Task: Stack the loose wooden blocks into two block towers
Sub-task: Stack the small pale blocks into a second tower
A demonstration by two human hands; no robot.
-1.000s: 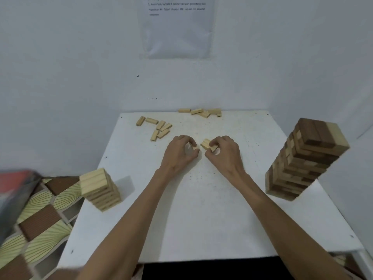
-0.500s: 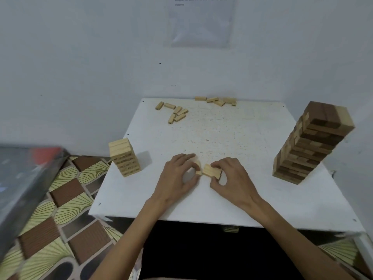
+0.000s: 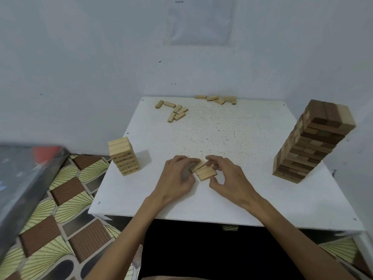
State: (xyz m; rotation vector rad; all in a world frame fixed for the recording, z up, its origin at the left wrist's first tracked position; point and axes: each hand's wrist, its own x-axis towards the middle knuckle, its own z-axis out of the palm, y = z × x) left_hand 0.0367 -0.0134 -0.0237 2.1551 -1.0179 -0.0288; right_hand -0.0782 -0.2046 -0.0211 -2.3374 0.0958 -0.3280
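Pinching a flat row of blocks near the table front, your left hand and right hand both grip it. Beyond stand a short tower and a tall tower. Loose blocks at the far edge are not yet stacked.

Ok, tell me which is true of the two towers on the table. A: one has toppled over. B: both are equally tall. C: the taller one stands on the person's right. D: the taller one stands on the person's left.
C: the tall tower of dark and light blocks stands at the right of the table, the short pale tower at its left, neither fallen.
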